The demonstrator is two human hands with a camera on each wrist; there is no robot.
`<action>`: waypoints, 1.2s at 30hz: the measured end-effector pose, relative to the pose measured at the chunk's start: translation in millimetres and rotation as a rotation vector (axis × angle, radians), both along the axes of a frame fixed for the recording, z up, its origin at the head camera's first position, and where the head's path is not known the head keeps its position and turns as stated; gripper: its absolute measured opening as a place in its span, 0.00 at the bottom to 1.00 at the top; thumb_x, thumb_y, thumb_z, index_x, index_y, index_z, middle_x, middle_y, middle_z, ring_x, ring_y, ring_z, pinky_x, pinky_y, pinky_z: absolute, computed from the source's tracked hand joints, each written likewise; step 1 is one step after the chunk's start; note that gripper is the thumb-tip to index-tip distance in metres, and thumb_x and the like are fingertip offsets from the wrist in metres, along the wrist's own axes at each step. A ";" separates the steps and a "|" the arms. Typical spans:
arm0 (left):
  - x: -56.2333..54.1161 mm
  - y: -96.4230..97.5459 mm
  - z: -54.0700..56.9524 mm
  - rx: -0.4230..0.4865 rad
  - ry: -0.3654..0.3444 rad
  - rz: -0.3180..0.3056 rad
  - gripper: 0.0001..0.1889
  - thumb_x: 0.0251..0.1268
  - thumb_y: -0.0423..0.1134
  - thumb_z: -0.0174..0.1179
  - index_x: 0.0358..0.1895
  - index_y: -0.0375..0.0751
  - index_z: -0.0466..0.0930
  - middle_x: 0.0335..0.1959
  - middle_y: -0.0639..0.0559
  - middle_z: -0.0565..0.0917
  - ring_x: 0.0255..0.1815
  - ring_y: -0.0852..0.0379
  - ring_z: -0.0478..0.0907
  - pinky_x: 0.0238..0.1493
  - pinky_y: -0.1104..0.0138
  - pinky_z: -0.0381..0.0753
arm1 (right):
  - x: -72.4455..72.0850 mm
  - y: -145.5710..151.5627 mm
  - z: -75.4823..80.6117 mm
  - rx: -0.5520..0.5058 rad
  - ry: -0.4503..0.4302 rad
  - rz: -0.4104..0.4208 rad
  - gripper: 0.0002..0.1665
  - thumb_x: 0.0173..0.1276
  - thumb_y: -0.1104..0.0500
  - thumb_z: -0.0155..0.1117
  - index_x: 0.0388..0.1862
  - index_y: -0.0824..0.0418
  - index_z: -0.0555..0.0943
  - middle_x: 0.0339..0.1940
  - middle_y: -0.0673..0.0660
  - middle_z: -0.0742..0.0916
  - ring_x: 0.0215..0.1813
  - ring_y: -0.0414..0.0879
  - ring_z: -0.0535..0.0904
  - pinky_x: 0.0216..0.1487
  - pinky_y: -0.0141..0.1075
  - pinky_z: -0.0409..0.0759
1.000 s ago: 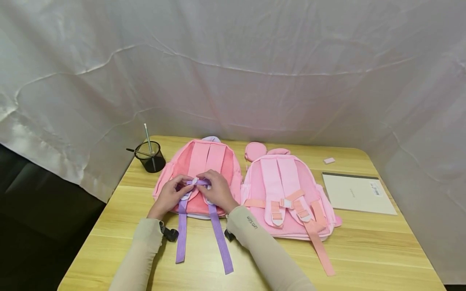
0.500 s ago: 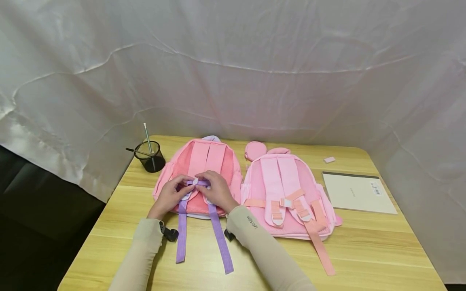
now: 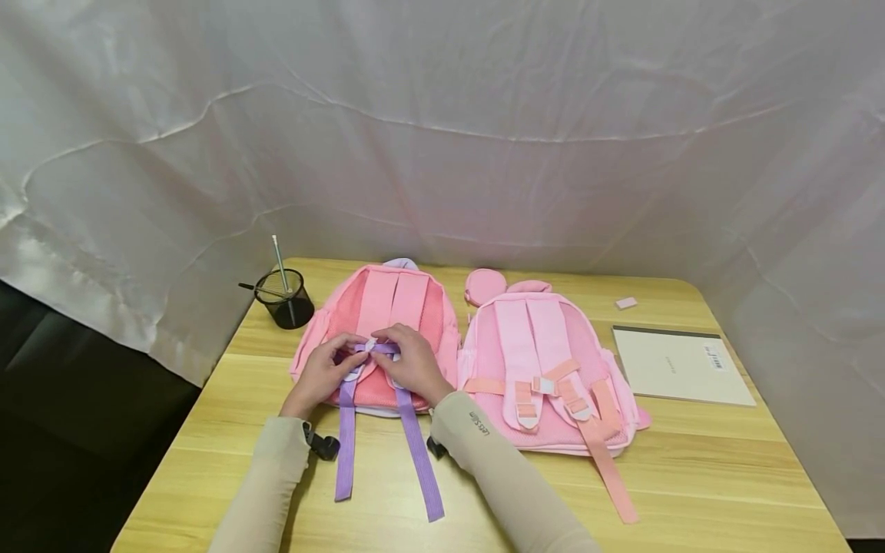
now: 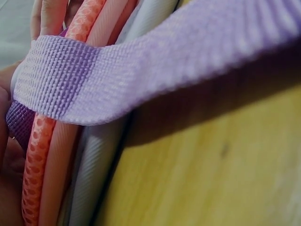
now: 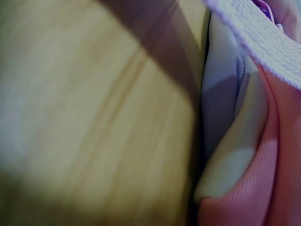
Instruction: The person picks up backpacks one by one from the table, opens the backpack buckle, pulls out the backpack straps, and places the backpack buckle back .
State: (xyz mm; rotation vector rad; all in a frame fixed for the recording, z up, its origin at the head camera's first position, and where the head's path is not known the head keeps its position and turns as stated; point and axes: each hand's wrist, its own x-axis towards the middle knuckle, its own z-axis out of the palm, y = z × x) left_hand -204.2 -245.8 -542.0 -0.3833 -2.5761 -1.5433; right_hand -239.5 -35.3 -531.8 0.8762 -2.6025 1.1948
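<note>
A coral-pink backpack (image 3: 442, 307) lies straps-up on the left half of the table. Over its lower back, my left hand (image 3: 323, 373) and right hand (image 3: 416, 364) meet at a small white buckle (image 3: 371, 345) on short purple webbing (image 3: 384, 348). Thumb and fingers of each hand pinch it from opposite sides. Two long purple strap ends (image 3: 420, 468) hang past the bag's bottom onto the table. In the left wrist view, one purple strap (image 4: 108, 80) crosses the bag's piped edge, with fingers (image 4: 51, 16) behind it. A strap (image 5: 254, 37) also crosses the right wrist view's corner.
Close on the right lies a light pink backpack (image 3: 477, 357) with peach straps and a round pink pouch (image 3: 486, 287) behind. A black mesh pen cup (image 3: 290, 311) stands at back left. A notepad (image 3: 674, 369) and a small pink eraser-like block (image 3: 625, 303) lie at right.
</note>
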 end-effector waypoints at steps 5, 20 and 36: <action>0.3 1.1 0.8 0.002 -0.008 0.012 0.13 0.72 0.39 0.66 0.56 0.44 0.84 0.43 0.47 0.87 0.42 0.55 0.80 0.45 0.72 0.76 | 0.1 0.5 0.1 0.004 0.010 0.001 0.20 0.68 0.55 0.74 0.58 0.54 0.86 0.44 0.49 0.88 0.48 0.42 0.82 0.55 0.35 0.79; 18.0 14.1 37.2 -0.011 -0.021 0.003 0.13 0.72 0.32 0.65 0.56 0.34 0.83 0.43 0.39 0.87 0.43 0.50 0.80 0.47 0.70 0.77 | -0.2 0.3 1.0 0.045 -0.016 0.045 0.23 0.69 0.55 0.74 0.62 0.53 0.84 0.48 0.50 0.89 0.52 0.43 0.83 0.60 0.37 0.79; 14.8 13.4 31.5 -0.025 -0.020 0.004 0.13 0.72 0.34 0.65 0.57 0.36 0.83 0.43 0.40 0.87 0.43 0.52 0.81 0.47 0.68 0.78 | 1.9 1.0 1.8 -0.039 -0.078 0.007 0.17 0.73 0.53 0.70 0.58 0.54 0.85 0.46 0.51 0.89 0.51 0.44 0.85 0.60 0.38 0.80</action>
